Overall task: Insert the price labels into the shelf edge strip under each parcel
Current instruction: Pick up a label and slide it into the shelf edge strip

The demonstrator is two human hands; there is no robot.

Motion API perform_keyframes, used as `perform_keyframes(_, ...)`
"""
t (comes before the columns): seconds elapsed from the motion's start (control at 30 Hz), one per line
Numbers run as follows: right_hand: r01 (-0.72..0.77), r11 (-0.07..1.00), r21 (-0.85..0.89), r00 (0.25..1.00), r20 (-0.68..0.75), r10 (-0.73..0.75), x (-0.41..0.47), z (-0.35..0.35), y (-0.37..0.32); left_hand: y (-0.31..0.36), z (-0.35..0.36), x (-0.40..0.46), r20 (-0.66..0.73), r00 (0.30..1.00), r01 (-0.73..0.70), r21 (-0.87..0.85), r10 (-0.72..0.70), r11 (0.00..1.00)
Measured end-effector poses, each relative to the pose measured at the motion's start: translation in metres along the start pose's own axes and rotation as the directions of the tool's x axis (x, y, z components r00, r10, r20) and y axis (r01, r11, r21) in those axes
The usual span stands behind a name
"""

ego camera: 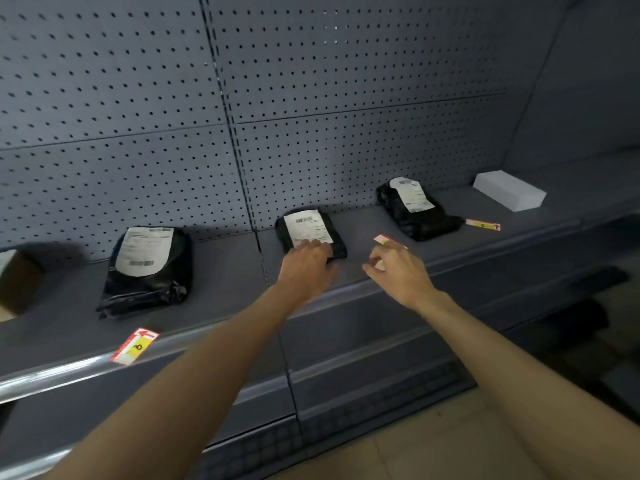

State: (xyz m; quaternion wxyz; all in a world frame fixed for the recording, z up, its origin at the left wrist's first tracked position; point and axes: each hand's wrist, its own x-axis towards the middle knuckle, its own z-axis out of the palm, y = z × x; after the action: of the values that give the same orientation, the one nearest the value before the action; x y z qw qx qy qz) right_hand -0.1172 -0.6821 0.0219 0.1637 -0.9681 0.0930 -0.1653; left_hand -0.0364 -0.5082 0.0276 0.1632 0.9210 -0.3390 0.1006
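Observation:
Three black parcels with white shipping labels lie on the grey shelf (221, 271): a left parcel (147, 271), a middle parcel (308, 230) and a right parcel (415, 209). My left hand (306, 268) rests flat on the near edge of the middle parcel. My right hand (398, 268) pinches a red, white and yellow price label (382, 240) just right of that parcel. A second price label (134, 346) lies at the shelf's front edge below the left parcel. A third price label (483, 224) lies beside the right parcel. The shiny shelf edge strip (55, 374) runs along the front.
A white box (509, 190) sits at the far right of the shelf. A brown cardboard box (15, 282) is at the far left. A grey pegboard wall (311, 98) backs the shelf. Lower shelving and a tan floor (433, 441) lie below.

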Motion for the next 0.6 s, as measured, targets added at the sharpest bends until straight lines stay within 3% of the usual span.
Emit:
perform_keyframes(0.33, -0.111, 0.993, -0.040, 0.990, 0.077, 0.114, 0.076, 0.010, 0.107, 0.052, 0.086, 0.130, 0.201, 0.975, -0.094, -0.006, 0.093, 0.996)
perform_keyframes(0.6, -0.147, 0.989, 0.021, 0.970, 0.196, 0.140, 0.129, 0.041, 0.149, 0.058, 0.139, 0.215, 0.454, 0.886, -0.180, 0.144, 0.097, 0.973)
